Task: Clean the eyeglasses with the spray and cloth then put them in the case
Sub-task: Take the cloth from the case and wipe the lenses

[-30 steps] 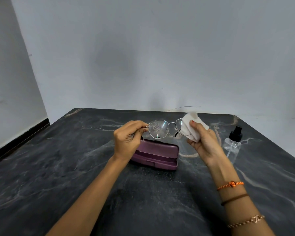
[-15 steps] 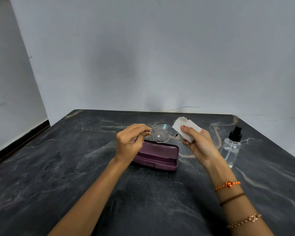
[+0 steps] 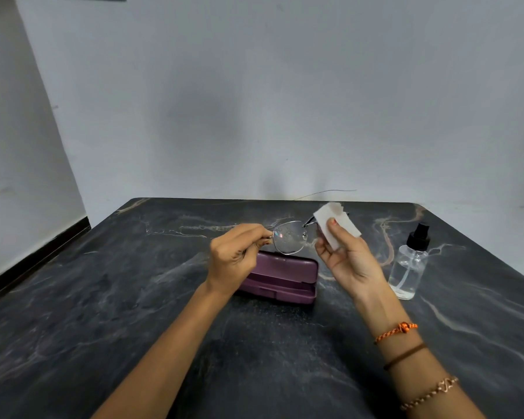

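Two hands work above the closed purple case — our left hand pinches the eyeglasses at one end, our right hand pinches the white cloth over the other lens; the spray bottle stands to the right.

eyeglasses: one lens hidden (behind cloth) | case: left end hidden

You are in a plain indoor room; it could be a home or a simple recording space, I cannot tell which. You sit at a dark marble-like table with pale veins, pushed against a bare white painted wall. At the left there is a dark skirting board along the side wall. No furniture or equipment tells a workshop or lab.
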The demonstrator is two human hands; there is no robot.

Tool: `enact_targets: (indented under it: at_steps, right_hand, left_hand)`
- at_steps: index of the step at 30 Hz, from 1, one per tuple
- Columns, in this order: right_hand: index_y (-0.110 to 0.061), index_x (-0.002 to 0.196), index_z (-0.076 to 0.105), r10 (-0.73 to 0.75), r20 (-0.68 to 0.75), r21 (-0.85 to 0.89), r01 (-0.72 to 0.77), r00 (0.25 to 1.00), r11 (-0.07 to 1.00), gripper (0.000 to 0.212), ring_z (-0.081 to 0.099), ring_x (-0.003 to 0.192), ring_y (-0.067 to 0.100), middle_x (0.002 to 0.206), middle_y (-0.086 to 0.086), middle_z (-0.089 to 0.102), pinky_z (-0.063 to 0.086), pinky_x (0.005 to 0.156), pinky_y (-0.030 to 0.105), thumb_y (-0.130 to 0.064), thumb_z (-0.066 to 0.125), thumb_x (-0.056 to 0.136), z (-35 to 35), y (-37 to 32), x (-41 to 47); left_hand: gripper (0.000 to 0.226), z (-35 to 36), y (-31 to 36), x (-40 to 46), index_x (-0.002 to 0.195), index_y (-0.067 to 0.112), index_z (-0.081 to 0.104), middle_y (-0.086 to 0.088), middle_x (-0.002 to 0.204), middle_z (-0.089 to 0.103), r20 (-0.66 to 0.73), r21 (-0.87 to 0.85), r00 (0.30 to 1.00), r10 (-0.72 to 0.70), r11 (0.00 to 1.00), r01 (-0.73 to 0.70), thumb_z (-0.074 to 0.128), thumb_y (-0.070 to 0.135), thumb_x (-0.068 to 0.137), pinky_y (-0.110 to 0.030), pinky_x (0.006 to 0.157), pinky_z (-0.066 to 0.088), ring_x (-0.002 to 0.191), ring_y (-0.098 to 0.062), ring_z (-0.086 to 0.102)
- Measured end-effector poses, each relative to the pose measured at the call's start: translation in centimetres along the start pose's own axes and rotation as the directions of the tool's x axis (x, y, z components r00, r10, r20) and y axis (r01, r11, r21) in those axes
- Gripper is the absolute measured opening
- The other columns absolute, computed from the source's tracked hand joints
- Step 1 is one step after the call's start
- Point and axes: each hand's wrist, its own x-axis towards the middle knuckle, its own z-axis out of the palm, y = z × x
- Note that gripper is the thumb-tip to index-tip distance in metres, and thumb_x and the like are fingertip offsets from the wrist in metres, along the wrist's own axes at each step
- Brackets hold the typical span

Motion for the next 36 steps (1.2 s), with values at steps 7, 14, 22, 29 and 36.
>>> enact_targets:
  at_steps: [7, 14, 22, 29, 36]
  right_hand:
    - [-0.013, 0.086, 0.059, -0.082, -0.028, -0.081, 0.080, 0.996, 0.994, 0.005, 0.067, 0.057, 0.006, 0.062, -0.005, 0.071, 0.053, 0.049, 0.017, -0.009, 0.056, 0.086, 0.1, 0.0, 0.0]
    - [-0.011, 0.086, 0.055, -0.015, -0.074, 0.114, 0.023, 0.997, 0.993, 0.009, 0.067, 0.052, 0.008, 0.059, 0.001, 0.071, 0.055, 0.052, 0.020, -0.002, 0.055, 0.085, 0.1, 0.3, 0.0]
    - [-0.009, 0.086, 0.055, -0.017, -0.007, -0.029, 0.017, 1.000, 0.999, 0.019, 0.069, 0.055, 0.013, 0.077, 0.006, 0.067, 0.057, 0.057, 0.026, 0.009, 0.049, 0.085, 0.2, -0.5, -0.1]
    - [-0.010, 0.080, 0.060, -0.085, -0.117, -0.289, 0.048, 0.990, 0.956, 0.010, 0.067, 0.052, 0.006, 0.055, -0.004, 0.071, 0.055, 0.050, 0.020, -0.006, 0.068, 0.074, -0.5, -1.2, -0.2]
    - [-0.004, 0.087, 0.055, 0.045, -0.049, 0.116, -0.039, 0.998, 0.992, 0.018, 0.070, 0.055, 0.017, 0.074, 0.010, 0.069, 0.059, 0.054, 0.027, 0.012, 0.046, 0.085, 0.2, -0.5, -0.2]
  left_hand:
    - [0.016, 0.0, 0.0, 0.0, 0.073, -0.011, 0.068, -0.018, 0.068, 0.068, -0.025, -0.008, 0.999, -0.023, 1.000, 0.023, 0.066, -0.022, 0.062, -0.008, 0.073, 0.050, 0.071, -0.013, 0.061]
    - [0.004, 0.1, 0.3, -0.1, 0.071, -0.009, 0.069, -0.016, 0.066, 0.069, 0.030, -0.009, 1.000, 0.008, 1.000, -0.008, 0.067, -0.011, 0.069, -0.013, 0.068, 0.053, 0.070, -0.012, 0.061]
    - [0.013, 0.2, -0.1, -0.2, 0.074, -0.010, 0.069, -0.018, 0.067, 0.069, -0.016, -0.021, 0.999, -0.043, 0.999, 0.042, 0.067, -0.017, 0.064, -0.012, 0.068, 0.053, 0.070, -0.013, 0.062]
    - [0.010, 0.0, -0.1, 0.0, 0.073, -0.008, 0.069, -0.016, 0.067, 0.069, 0.010, -0.015, 0.999, -0.047, 0.999, 0.047, 0.069, -0.013, 0.064, -0.013, 0.068, 0.053, 0.070, -0.012, 0.062]
    - [0.011, -0.2, 0.1, 0.3, 0.073, -0.011, 0.068, -0.018, 0.066, 0.069, 0.010, -0.022, 0.999, -0.038, 0.999, 0.038, 0.067, -0.016, 0.063, -0.008, 0.071, 0.051, 0.071, -0.013, 0.062]
